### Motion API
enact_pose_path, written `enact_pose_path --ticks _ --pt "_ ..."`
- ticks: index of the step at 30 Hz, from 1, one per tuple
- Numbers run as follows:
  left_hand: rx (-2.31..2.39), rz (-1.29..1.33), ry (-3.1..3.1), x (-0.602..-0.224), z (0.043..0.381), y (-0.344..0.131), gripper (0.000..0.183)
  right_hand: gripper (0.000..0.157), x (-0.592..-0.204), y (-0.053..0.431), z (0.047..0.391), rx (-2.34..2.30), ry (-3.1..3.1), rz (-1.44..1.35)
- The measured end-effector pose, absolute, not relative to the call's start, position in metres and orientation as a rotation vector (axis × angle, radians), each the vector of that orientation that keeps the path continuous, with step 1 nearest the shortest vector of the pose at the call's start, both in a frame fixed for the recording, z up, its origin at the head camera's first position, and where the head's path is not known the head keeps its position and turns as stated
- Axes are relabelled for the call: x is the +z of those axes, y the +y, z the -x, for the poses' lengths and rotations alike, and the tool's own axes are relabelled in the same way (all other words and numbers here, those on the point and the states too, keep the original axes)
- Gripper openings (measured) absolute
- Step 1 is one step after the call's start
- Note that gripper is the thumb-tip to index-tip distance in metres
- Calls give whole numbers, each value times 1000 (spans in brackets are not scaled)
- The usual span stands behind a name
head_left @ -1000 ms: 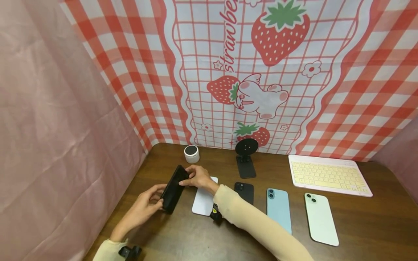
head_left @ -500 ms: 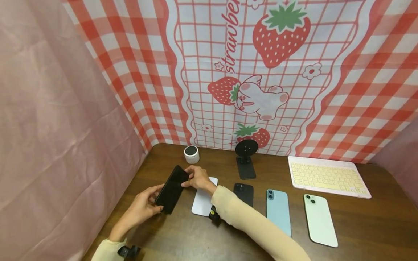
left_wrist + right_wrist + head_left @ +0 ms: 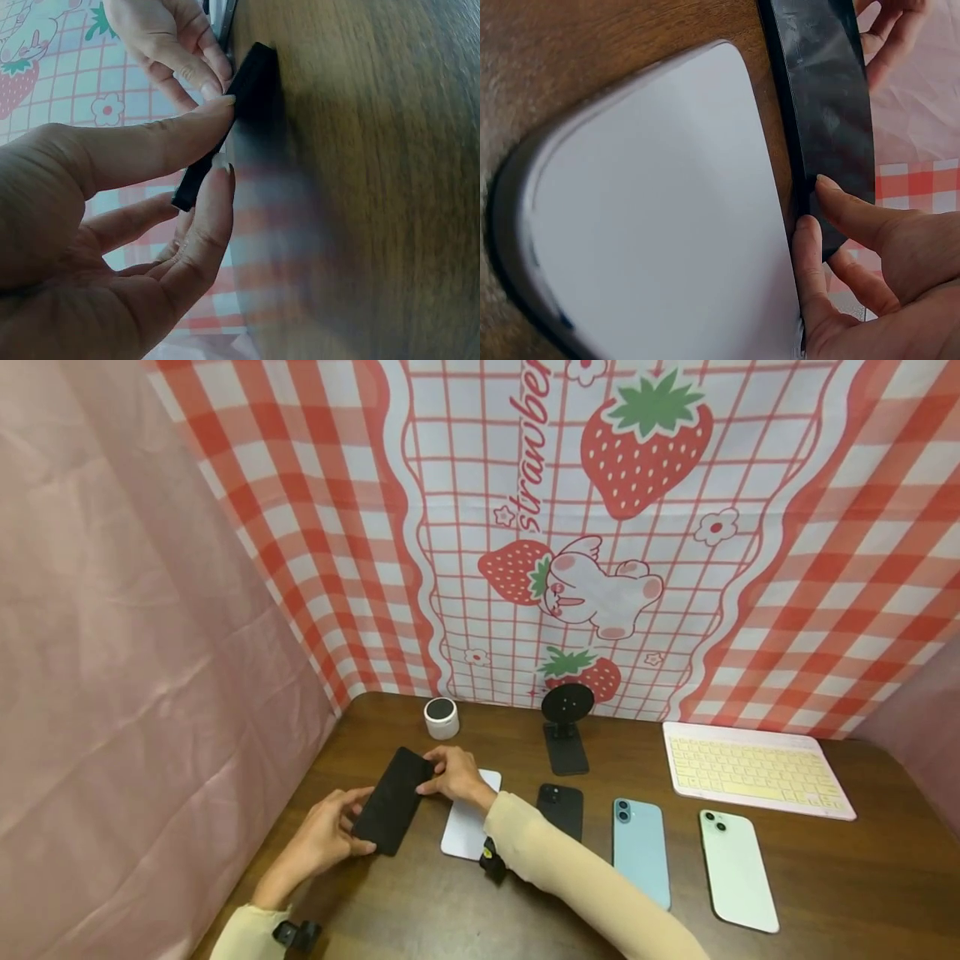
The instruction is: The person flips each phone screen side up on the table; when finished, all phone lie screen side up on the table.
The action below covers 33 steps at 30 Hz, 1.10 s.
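Note:
Between my hands is a flat black phone-like slab; its exact kind is unclear. My left hand pinches its near left part, thumb on one side and fingers on the other. At the far right corner, my right hand pinches it with thumb and fingers. The left wrist view shows the thin edge of the slab tilted close to the wooden tabletop. In the right wrist view, its dark face looks glossy and smudged. Beneath my right forearm lies a white rounded-corner slab, partly covered.
A dark phone, a blue phone and a pale green phone lie to the right. Behind them stand a white cylinder with a dark top, a black folding stand and a pink-and-yellow keyboard. Patterned cloth hangs behind.
The black slab has turned from steeply tilted to flatter, its broad face now more toward the head camera. Both hands have kept hold and shifted only slightly.

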State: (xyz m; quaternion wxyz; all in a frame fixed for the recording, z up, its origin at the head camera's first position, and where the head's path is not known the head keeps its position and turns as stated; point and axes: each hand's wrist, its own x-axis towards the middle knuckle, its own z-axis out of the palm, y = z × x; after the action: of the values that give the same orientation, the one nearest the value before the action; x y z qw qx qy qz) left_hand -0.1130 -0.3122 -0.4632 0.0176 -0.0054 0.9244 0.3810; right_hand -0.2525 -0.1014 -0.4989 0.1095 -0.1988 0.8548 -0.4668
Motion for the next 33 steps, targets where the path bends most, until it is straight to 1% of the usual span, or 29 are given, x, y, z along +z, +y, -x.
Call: enact_pose_path --ticks 4,14,24,33 --pt "1175 25 2832 -466 114 -313 87 53 -502 -100 253 -1366 2522 570" --pt "1085 45 2831 -467 120 -315 88 56 -503 -100 253 -1370 2516 548" --pt "1024 -16 2851 -472 122 -318 79 55 -500 -101 255 -1378 2494 525" --pt "1073 -35 2784 -473 123 -320 77 54 -500 -101 258 -1391 2465 507"
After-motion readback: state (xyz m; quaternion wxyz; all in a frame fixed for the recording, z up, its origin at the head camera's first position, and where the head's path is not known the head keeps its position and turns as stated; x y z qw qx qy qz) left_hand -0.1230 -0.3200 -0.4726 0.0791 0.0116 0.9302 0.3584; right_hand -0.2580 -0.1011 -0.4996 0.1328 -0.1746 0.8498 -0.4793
